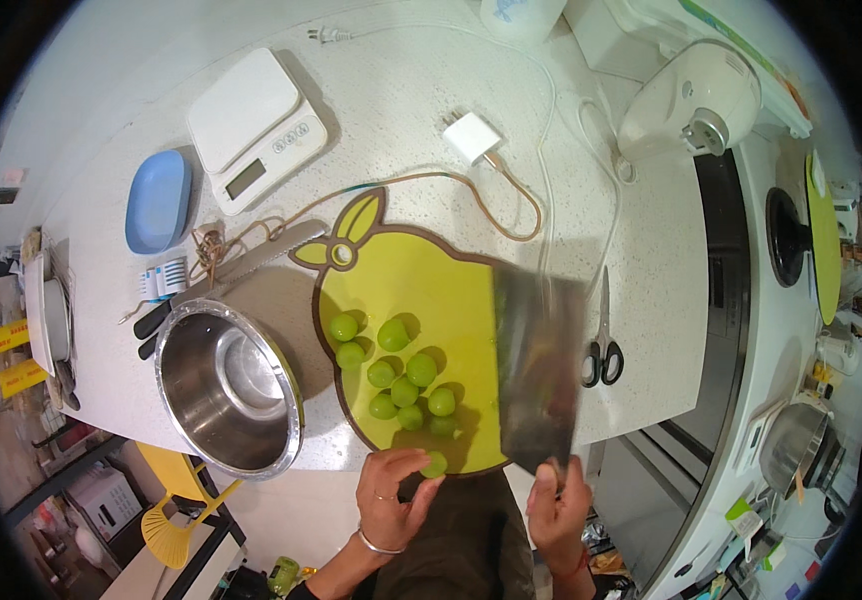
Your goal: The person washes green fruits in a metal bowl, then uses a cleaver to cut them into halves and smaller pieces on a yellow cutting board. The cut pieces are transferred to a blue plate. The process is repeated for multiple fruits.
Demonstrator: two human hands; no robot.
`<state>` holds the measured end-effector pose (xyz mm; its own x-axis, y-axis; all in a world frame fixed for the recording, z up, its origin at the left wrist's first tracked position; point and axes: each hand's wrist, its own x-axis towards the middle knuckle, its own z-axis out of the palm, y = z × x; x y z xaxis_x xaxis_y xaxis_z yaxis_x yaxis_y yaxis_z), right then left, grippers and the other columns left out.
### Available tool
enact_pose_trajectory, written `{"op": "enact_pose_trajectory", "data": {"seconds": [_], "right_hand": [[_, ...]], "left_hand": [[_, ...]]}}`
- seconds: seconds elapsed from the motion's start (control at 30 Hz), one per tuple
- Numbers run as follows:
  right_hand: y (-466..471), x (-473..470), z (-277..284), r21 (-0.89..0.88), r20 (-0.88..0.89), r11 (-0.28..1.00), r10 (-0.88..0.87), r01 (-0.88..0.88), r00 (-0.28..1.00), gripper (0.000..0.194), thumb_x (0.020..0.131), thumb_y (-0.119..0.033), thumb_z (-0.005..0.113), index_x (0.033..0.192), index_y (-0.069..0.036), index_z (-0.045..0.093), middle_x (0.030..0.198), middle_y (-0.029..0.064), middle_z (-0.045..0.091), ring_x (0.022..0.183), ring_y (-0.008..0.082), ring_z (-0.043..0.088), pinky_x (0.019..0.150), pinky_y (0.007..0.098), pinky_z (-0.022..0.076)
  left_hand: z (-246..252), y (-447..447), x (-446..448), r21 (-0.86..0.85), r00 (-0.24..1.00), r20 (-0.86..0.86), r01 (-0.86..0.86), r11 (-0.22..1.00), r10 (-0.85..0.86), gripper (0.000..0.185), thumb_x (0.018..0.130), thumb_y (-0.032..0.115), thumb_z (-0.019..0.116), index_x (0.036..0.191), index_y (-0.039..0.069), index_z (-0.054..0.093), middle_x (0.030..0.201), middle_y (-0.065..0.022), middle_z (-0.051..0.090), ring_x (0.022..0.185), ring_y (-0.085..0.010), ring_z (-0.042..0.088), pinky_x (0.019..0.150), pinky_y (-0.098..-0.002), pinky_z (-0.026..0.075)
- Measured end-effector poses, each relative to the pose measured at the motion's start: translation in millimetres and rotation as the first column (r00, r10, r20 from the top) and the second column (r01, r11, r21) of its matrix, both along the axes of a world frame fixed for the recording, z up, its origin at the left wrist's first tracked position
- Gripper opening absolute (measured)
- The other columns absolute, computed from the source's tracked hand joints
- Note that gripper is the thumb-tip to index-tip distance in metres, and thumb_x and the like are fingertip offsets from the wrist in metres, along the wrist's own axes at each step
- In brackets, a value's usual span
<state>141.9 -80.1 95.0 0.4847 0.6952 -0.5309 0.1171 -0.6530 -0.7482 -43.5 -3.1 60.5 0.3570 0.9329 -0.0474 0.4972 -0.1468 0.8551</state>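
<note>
Between the thumb and fingers of my left hand is a green grape, at the near edge of a fruit-shaped yellow-green cutting board. Several loose green grapes lie on the board's left and middle. My right hand grips a wide-bladed cleaver by its handle, which the fingers mostly hide. The blade, slightly blurred, points away from me over the board's right side and reaches past its edge. Left of the board stands a stainless steel bowl; no grapes show inside.
Scissors lie right of the cleaver. A serrated knife rests behind the bowl. Farther back are a blue tray, a kitchen scale, a white charger with its cable, and a white appliance. Cords cross the countertop.
</note>
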Motion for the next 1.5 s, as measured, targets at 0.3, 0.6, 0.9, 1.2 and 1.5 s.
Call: {"op": "enact_pose_trajectory", "data": {"seconds": [0.3, 0.6, 0.9, 1.2, 1.5], "right_hand": [[13, -14, -14, -0.049, 0.244, 0.991, 0.130, -0.121, 0.961, 0.014, 0.098, -0.014, 0.054, 0.099, -0.001, 0.053, 0.074, 0.0230, 0.062, 0.068, 0.0463, 0.060, 0.054, 0.0498, 0.0438], [8, 4, -4, -0.004, 0.082, 1.000, -0.028, 0.028, 0.996, 0.018, 0.101, -0.017, 0.050, 0.096, 0.001, 0.051, 0.062, 0.0134, 0.057, 0.051, 0.0266, 0.058, 0.047, 0.0338, 0.0409], [-6, -4, -3, 0.088, -0.034, 0.990, -0.106, 0.108, 0.994, 0.026, 0.103, -0.022, 0.048, 0.087, -0.002, 0.043, 0.055, 0.0046, 0.050, 0.046, 0.0110, 0.052, 0.043, 0.0257, 0.0357], [-4, -6, -8, 0.093, -0.040, 0.986, -0.135, 0.139, 0.990, 0.024, 0.102, -0.021, 0.049, 0.089, -0.002, 0.046, 0.053, 0.0041, 0.051, 0.044, 0.0137, 0.054, 0.043, 0.0282, 0.0371], [-24, -16, 8, -0.076, 0.148, 0.997, 0.010, 0.001, 0.989, 0.016, 0.098, -0.014, 0.054, 0.097, 0.002, 0.057, 0.061, 0.0136, 0.058, 0.053, 0.0313, 0.062, 0.048, 0.0372, 0.0456]], "left_hand": [[-8, -2, 2, 0.131, 0.985, -0.128, 0.133, 0.982, -0.117, 0.039, 0.071, 0.008, 0.082, 0.104, 0.007, 0.061, 0.103, -0.0098, 0.066, 0.091, -0.0295, 0.062, 0.080, -0.0375, 0.048], [-28, -8, -5, 0.308, 0.954, -0.292, 0.164, 0.937, -0.070, 0.032, 0.077, 0.029, 0.080, 0.101, 0.016, 0.064, 0.138, -0.0148, 0.045, 0.133, -0.0387, 0.036, 0.111, -0.0584, 0.021], [-61, 45, 5, 0.265, 0.857, -0.410, 0.440, 0.858, -0.312, 0.036, 0.077, 0.022, 0.078, 0.107, 0.019, 0.059, 0.149, -0.0058, 0.042, 0.143, -0.0342, 0.029, 0.114, -0.0626, 0.007], [-63, 82, 17, 0.331, 0.862, -0.413, 0.443, 0.833, -0.294, 0.037, 0.074, 0.018, 0.079, 0.105, 0.021, 0.058, 0.141, 0.0021, 0.051, 0.139, -0.0285, 0.036, 0.111, -0.0580, 0.013], [-33, 37, 33, 0.325, 0.944, -0.298, 0.241, 0.915, -0.142, 0.039, 0.074, 0.017, 0.080, 0.111, 0.021, 0.067, 0.112, 0.0007, 0.064, 0.098, -0.0214, 0.058, 0.083, -0.0407, 0.038]]}}
